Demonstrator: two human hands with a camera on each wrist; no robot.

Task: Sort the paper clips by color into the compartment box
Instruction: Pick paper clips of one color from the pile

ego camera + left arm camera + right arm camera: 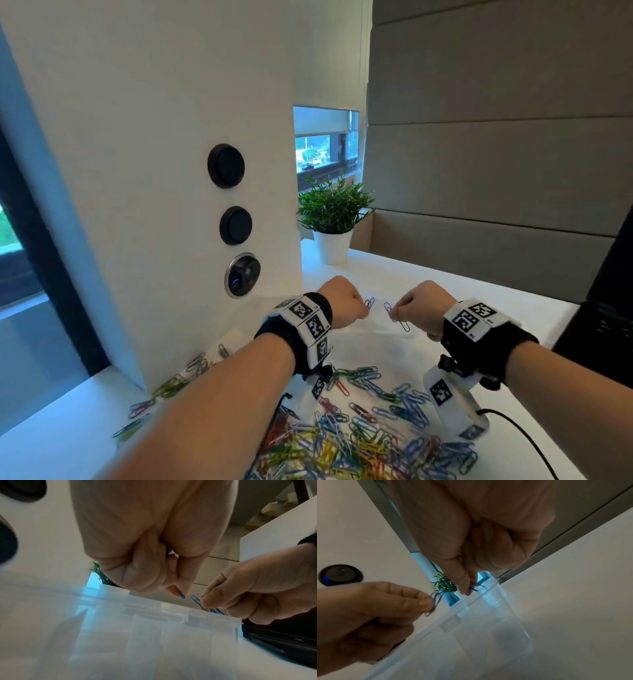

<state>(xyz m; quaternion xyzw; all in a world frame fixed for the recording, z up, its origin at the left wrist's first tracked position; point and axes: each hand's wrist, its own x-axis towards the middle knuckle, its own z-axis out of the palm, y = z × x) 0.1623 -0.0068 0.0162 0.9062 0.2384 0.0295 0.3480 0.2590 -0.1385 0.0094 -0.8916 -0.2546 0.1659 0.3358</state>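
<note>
Both hands hover over the clear box (488,622) at 12 o'clock from the loose clip pile (359,442) on the table (496,291). The left hand (346,303) has its fingers pinched on blue clips (370,303); the right hand (416,308) pinches a few more (397,317), hanging long axis downward. The box lies directly below both, so I judge that opening the fingers drops them; which compartment, I cannot tell.
</note>
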